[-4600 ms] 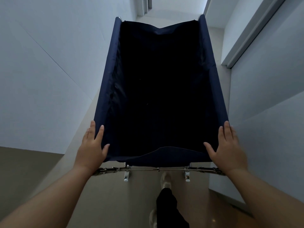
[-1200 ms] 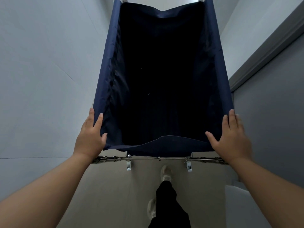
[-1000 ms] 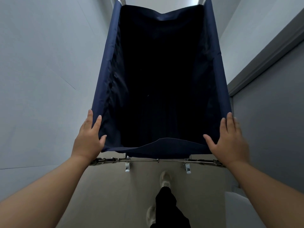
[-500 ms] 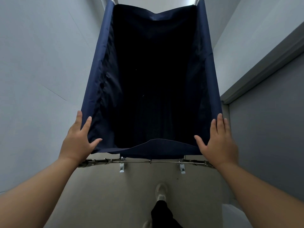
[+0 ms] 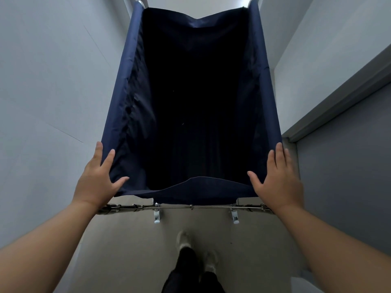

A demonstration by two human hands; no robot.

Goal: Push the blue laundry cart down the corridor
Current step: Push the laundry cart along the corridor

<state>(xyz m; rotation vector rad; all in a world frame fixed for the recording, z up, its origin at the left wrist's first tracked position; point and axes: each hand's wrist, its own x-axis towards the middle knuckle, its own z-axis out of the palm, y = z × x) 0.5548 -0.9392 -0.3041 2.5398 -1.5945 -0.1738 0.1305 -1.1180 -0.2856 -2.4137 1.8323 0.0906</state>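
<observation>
The blue laundry cart [image 5: 124,85] fills the middle of the head view, a deep navy fabric bag whose dark inside looks empty. A metal bar [image 5: 190,206] with two white clips runs under its near edge. My left hand [image 5: 96,185] grips the near left corner, fingers down the outside and thumb on the inner fabric. Gripping the near right corner the same way is my right hand [image 5: 279,180]. Both arms are stretched out toward the cart.
A white wall [image 5: 53,81] runs close along the cart's left side. On the right a grey door [image 5: 342,166] with a grey frame [image 5: 338,92] stands close to the cart. My feet [image 5: 184,240] are on the beige floor [image 5: 127,250] behind the bar.
The cart has rolled forward down the corridor with both hands still on its corners. The grey door frame on the right has come nearer, and my feet have stepped.
</observation>
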